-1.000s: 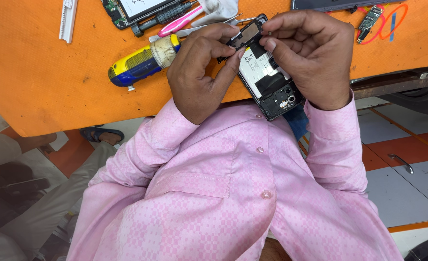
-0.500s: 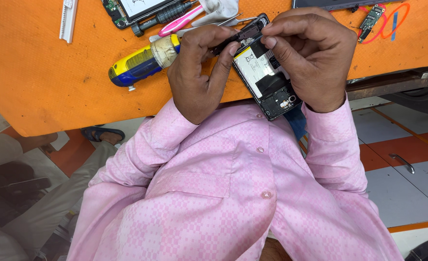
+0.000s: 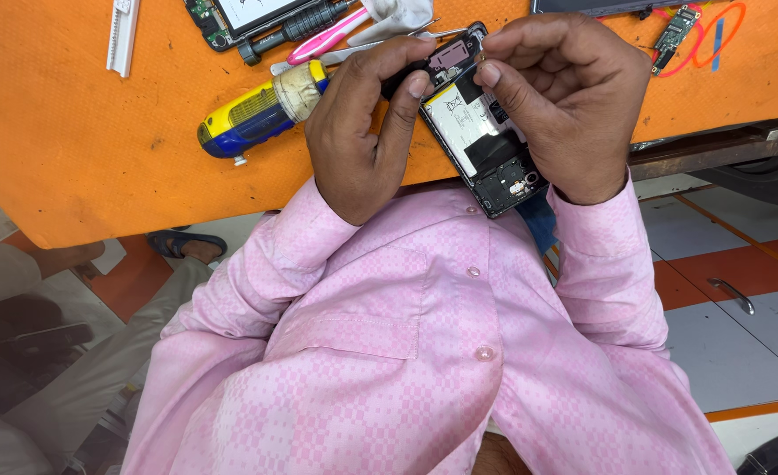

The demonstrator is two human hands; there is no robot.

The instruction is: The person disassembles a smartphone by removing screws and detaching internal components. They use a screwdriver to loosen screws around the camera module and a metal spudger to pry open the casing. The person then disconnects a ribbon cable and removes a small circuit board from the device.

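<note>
opened phone [image 3: 481, 141] in both hands: black frame, white battery label, mauve part at far end | shirt [image 3: 424, 352] below grip: pink woven check | mat [image 3: 72, 141] under grip: orange | tool [image 3: 261, 110] left of grip: yellow-blue handle, beige taped neck | pen [image 3: 327, 42] beyond: pink

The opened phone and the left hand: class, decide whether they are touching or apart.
Touching. The head view shows the left hand with its thumb tip pressed on the upper end of the opened phone, no gap visible.
</note>
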